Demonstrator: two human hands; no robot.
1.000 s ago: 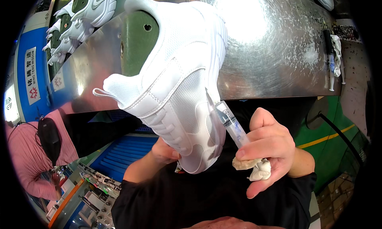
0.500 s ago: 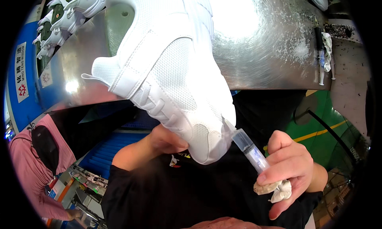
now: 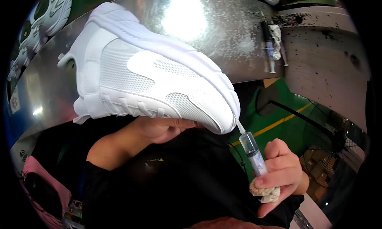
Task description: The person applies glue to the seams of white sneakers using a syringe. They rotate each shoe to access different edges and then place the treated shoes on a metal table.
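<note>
A white sneaker (image 3: 115, 62) with mesh panels is held on its side above my lap, its toe toward the lower right. My left hand (image 3: 163, 129) is closed on it from below, near the laces, with some fingers hidden behind the shoe. In my right hand (image 3: 284, 169) is a clear plastic syringe (image 3: 254, 159) with a tapered tip. That tip touches, or nearly touches, the seam between sole and upper at the toe. An off-white crumpled wad (image 3: 271, 195) sits at the syringe's rear end, under my fingers.
Ahead stands a scratched metal table (image 3: 230, 58). Near its right end lie a dark-bodied syringe (image 3: 267, 38) and a crumpled white wad (image 3: 275, 42). More white sneakers (image 3: 57, 12) stand at the far left. A person in pink (image 3: 49, 185) is at the lower left.
The sneaker has rolled over, bringing its side and sole edge into view. The syringe tip has gone from the toe's upper to the sole seam. My view has shifted rightward.
</note>
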